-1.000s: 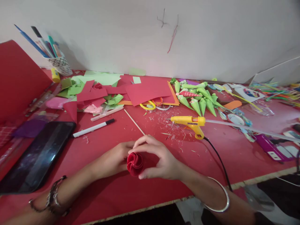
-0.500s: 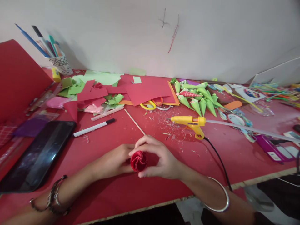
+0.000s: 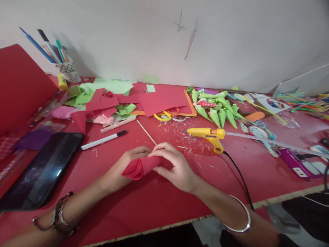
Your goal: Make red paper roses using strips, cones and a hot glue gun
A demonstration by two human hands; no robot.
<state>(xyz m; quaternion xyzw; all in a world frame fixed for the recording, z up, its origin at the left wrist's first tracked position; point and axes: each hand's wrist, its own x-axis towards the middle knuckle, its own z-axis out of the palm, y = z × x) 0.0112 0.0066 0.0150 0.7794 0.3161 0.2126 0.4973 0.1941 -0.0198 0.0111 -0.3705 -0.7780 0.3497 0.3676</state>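
Note:
A rolled red paper cone (image 3: 141, 167) with swirled, layered folds lies sideways between my hands above the table, its wide folded end pointing left. My right hand (image 3: 177, 168) is closed on the narrow end, thumb below and fingers above. My left hand (image 3: 123, 168) is behind the cone and cups its wide end; the paper hides most of those fingers. Just beyond my hands, a thin wooden stick (image 3: 146, 132) lies on the red table. To the right rests a yellow glue gun (image 3: 208, 134) with a clear glue stick in its back.
A phone (image 3: 43, 171) and a capped marker (image 3: 104, 140) lie on the left. Farther back are red paper sheets (image 3: 164, 101), yellow-handled scissors (image 3: 163, 116), several green paper cones (image 3: 222, 116) and a pen cup (image 3: 66, 71). The glue gun's black cord (image 3: 241, 181) runs over the front edge.
The red paper cone has turned from showing its swirled end toward me to lying sideways, that end now to the left. My right hand's grip has moved to the narrow end.

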